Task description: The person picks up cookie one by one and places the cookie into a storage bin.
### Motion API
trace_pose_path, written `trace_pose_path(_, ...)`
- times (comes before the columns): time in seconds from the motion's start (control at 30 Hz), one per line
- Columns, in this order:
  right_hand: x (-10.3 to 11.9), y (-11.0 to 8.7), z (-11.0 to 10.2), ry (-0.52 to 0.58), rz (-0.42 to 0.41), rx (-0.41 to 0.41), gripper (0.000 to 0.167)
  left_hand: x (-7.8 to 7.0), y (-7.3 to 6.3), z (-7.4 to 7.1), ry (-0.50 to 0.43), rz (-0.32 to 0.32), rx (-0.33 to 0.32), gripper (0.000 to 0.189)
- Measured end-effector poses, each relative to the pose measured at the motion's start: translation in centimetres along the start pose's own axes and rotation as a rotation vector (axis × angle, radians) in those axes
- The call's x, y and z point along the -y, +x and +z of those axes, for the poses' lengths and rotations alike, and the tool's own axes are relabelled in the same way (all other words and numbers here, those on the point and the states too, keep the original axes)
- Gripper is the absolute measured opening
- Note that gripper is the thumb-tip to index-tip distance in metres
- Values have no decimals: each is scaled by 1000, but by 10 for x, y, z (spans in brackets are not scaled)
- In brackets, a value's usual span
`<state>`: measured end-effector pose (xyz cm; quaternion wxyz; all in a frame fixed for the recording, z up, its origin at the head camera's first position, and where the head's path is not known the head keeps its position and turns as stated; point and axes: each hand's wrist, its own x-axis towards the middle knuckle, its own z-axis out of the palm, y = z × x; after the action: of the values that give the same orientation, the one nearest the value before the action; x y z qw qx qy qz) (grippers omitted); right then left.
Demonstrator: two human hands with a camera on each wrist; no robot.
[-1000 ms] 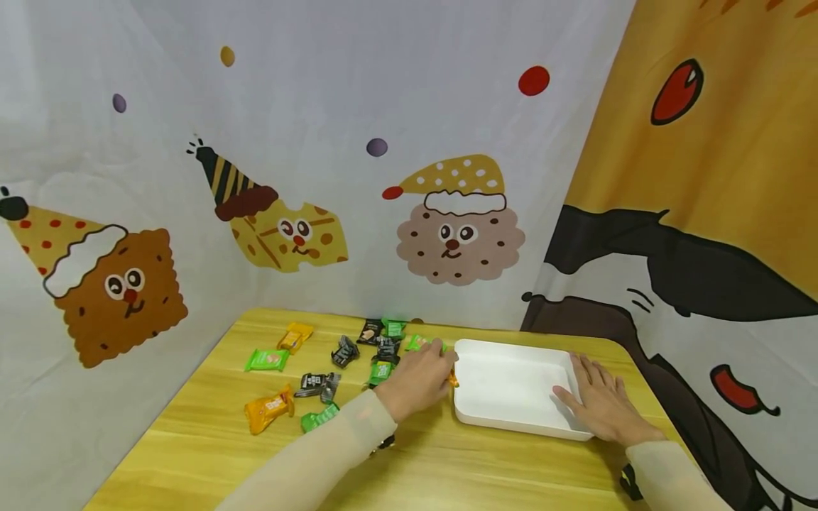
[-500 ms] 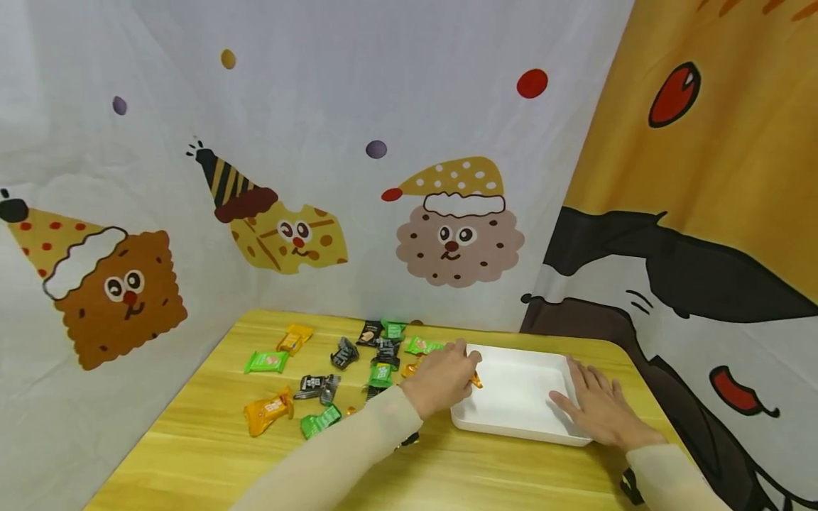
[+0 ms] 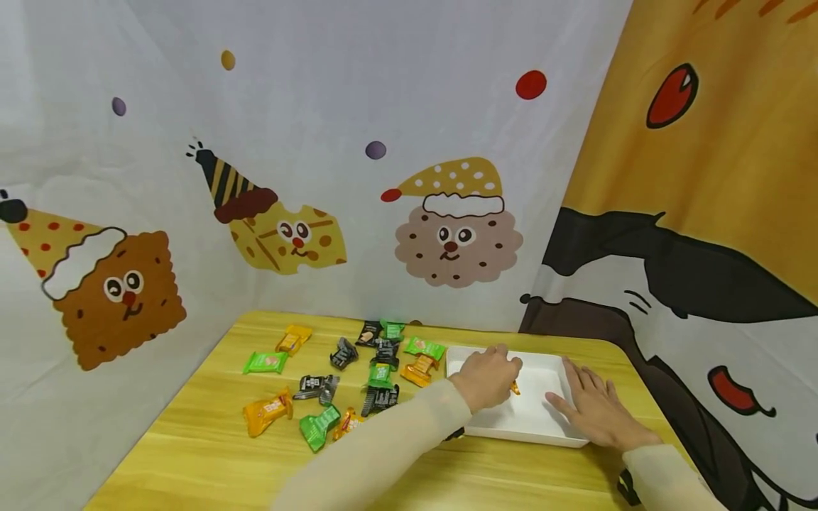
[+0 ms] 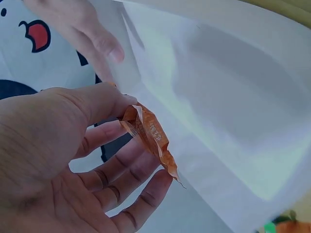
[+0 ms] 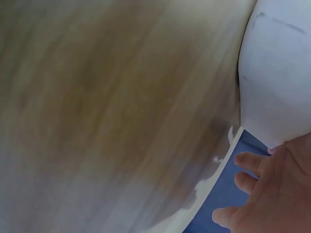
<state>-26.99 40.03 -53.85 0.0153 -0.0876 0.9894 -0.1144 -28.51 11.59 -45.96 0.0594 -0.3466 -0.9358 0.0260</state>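
My left hand (image 3: pixel 487 377) is over the white tray (image 3: pixel 537 429), pinching an orange-wrapped snack (image 4: pixel 150 133) between thumb and fingers. In the left wrist view the wrapper's crinkled end points down past the fingertips. At the tray's right side rests my right hand (image 3: pixel 601 410), its fingers extended along the rim and the thumb over the inner edge. The right wrist view shows that hand (image 5: pixel 277 194) against the tray's outer wall (image 5: pixel 277 73). The tray floor is partly hidden behind my left hand.
Left of the tray lie several wrapped snacks: an orange one (image 3: pixel 420 370), a light green one (image 3: pixel 424 347), a black one (image 3: pixel 380 399), a green one (image 3: pixel 319 426) and a big orange one (image 3: pixel 267 413). A printed cloth (image 3: pixel 319 106) hangs behind the wooden table (image 3: pixel 192 454).
My left hand has moved right with the orange-wrapped snack, from the tray's left rim to over its middle. Snacks behind the hand have come into view. My right hand stays at the rim.
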Motion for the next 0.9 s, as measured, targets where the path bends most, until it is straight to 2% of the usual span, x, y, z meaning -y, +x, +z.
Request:
trace_pose_path(0.23, 0, -1, 2, 19, 1, 3, 102, -27, 19, 8, 3, 7, 52, 30)
trace_pose_path(0.5, 0, 1, 3, 1, -16, -16, 97, -45, 28, 18, -2, -2, 95, 31)
trace_pose_path(0.7, -1, 1, 6, 23, -14, -2, 97, -46, 26, 22, -2, 10, 104, 39)
trace_pose_path(0.9, -2, 0, 5, 0, -7, -12, 95, -35, 17, 22, 20, 28, 71, 44)
